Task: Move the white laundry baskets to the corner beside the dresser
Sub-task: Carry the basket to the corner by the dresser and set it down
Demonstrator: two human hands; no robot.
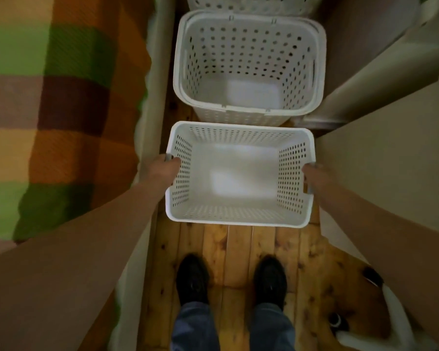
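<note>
Knotty pine floor (pixel 241 252) running down a narrow aisle, black shoes (pixel 192 278) planted on the boards. Left hand (pixel 165 167) and right hand (pixel 311 171) clamped on the side rims of the near white basket (pixel 238 214), empty, between a bed with a checked blanket (pixel 61 102) on the left and a pale dresser (pixel 390 160) on the right. Just beyond, almost touching, a taller white basket (pixel 249 110), also empty. Farther still, part of a third perforated white piece (pixel 249 3) at the top edge.

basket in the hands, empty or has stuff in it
Empty: the held basket shows only its bare white floor, gripped at its sides by the left hand and right hand.
</note>
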